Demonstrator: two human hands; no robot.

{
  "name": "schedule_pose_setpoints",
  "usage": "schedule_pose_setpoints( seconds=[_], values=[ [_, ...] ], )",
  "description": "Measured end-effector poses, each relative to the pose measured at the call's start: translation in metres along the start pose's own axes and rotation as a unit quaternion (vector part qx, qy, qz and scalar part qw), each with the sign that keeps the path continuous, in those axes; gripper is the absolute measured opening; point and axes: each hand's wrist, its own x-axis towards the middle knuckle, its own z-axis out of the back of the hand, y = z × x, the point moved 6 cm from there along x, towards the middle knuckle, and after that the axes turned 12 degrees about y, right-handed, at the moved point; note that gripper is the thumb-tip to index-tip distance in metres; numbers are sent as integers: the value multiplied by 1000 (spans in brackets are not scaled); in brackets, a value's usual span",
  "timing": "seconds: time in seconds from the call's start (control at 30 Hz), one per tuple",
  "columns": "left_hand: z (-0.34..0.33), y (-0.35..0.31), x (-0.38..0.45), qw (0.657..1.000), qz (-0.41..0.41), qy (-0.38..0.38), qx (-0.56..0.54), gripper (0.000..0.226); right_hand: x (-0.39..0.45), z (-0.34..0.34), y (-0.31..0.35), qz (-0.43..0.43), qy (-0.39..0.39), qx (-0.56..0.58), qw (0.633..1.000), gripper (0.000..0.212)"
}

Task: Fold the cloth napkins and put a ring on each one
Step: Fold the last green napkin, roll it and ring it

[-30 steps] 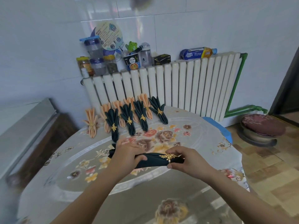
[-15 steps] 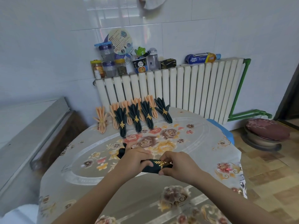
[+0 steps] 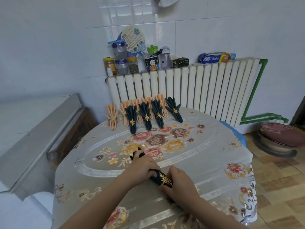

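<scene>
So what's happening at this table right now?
A person is putting a gold ring on a folded dark napkin. The left hand grips the napkin's body while the right hand holds the ring end, low over the floral tablecloth. Nine finished napkins, peach and dark, each ringed, lie in a row at the far edge by the radiator.

Floral-clothed table (image 3: 206,156), ringed napkins (image 3: 146,115) in back row
</scene>
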Motion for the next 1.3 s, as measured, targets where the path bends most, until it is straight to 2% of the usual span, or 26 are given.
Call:
schedule_pose_setpoints(
  seconds=[0.17,0.4,0.47,0.57,0.63,0.7,0.73,0.77,0.8,0.83,0.87,0.97,1.07,1.2,1.3],
  values=[
    [-1,2,2,999,2,25,-34,20,-3,-6,2,21,-29,-6,999,32],
    [-1,-2,5,997,19,67,-19,18,-2,-6,2,15,-44,26,999,34],
    [2,0,5,998,33,49,-17,20,-2,-6,0,6,-43,31,999,34],
    [6,3,-2,996,84,24,-8,44,-1,-4,-2,-11,-39,11,999,37],
    [10,5,-16,988,139,-63,-17,44,2,-1,-4,-22,-43,20,999,38],
    [14,4,-37,956,197,-202,-77,18,6,4,-7,-37,-44,69,996,33],
    [10,5,-46,940,234,-213,-125,11,10,6,-9,-44,-36,101,993,29],
    [-2,6,-49,929,272,-172,-184,18,13,7,-9,-52,-22,136,989,27],
    [-17,5,-46,918,294,-100,-248,27,16,9,-11,-60,-4,168,984,24],
    [-32,1,-45,896,302,-43,-323,34,18,9,-11,-65,14,198,978,21],
    [-40,-2,-46,868,304,-28,-392,36,20,9,-10,-70,28,222,972,18],
    [-46,2,-47,810,315,-94,-485,27,25,7,-5,-82,51,248,964,15],
    [-54,8,-45,764,337,-115,-537,25,23,3,-1,-102,61,262,958,15],
    [-57,9,-45,732,357,-116,-568,18,10,-8,3,-145,84,389,906,15],
    [-59,5,-51,703,359,-127,-601,11,2,-11,10,-156,77,420,891,15]
  ],
)
